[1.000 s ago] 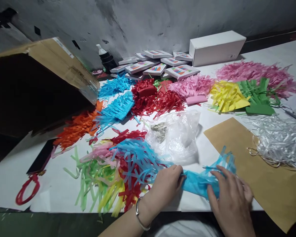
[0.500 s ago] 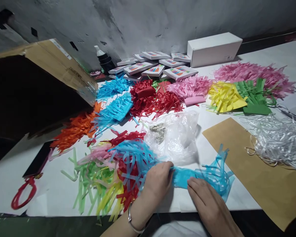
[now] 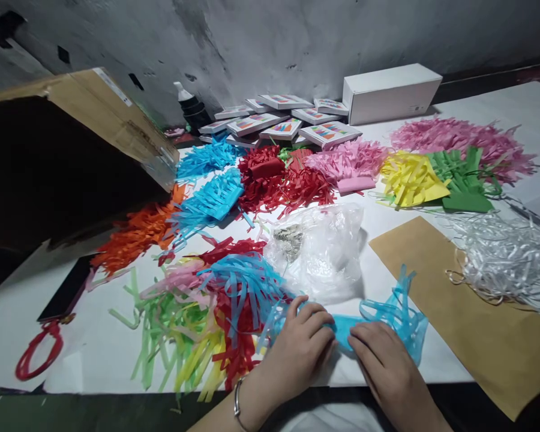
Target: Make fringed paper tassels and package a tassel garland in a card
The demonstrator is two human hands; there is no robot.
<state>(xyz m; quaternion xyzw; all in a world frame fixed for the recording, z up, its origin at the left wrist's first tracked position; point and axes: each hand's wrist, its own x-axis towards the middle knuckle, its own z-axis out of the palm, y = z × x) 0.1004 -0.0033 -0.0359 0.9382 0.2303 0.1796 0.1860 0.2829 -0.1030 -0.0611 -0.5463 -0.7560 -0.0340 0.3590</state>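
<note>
A fringed blue tissue-paper tassel lies near the table's front edge, its uncut band running between my hands and its strips fanning out at both ends. My left hand is curled over the left part of the band, fingers bent and closed on it. On the right part rests my right hand, its fingers together and gripping the paper; the fingertips are partly hidden. Just left of my left hand is another blue tassel, lying over a red tassel and green streamers.
A clear plastic bag sits ahead of my hands. Brown paper and tangled white ribbon lie to the right. More tassels, flat boxes and a white box line the back. A cardboard box and phone are at left.
My left hand has turned and curled over the blue tassel's band, with its fingers now spread across the top. My right hand has shifted slightly right, and less of the band shows.
</note>
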